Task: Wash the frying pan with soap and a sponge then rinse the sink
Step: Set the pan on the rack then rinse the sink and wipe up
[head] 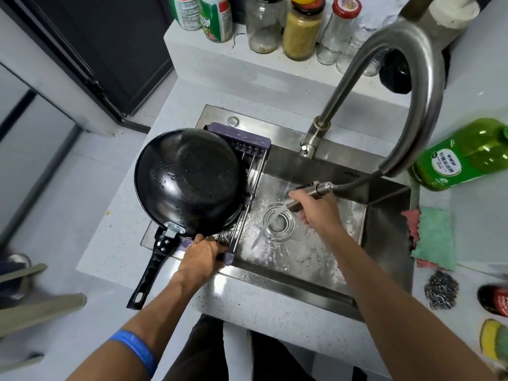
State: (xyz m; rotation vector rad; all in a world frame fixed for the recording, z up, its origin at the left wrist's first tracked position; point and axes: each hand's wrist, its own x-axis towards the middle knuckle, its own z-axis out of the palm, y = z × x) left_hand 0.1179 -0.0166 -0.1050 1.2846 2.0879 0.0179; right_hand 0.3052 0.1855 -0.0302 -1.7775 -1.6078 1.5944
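1. One frying pan [189, 180]: round, black, glossy and beaded with water drops, lying upside down on a purple plastic rack [247, 145] with metal rails that spans the left end of the sink [384, 243]. Its single black handle [154, 268], with a hanging hole at the end, points toward the person over the worktop [115, 215].
2. One sink: rectangular, brushed steel, wet, with a round ringed drain [279, 222] in its floor.
3. One tap [406, 86]: a tall curved steel neck, with a pull-out spray head [305, 193] on a grey hose. Water streams from the head onto the drain.
4. Two hands. The right hand [316, 207] has its fingers wrapped around the spray head, above the basin. The left hand [203, 257] grips the near purple end of the rack, just beside the pan's rim; a blue band sits on that forearm.
5. One green translucent soap bottle [464, 158] with a green label lies tilted on the worktop to the right of the sink.
6. Right of the sink, near the front: one green cloth [434, 237] over a pink one, one wiry steel scourer [441, 290], and one yellow-and-green sponge [494, 342] at the frame edge.
7. On the raised ledge behind the sink: five bottles and jars in clear view, two green-labelled, two of clear glass, and one jar [302, 31] of yellowish powder.
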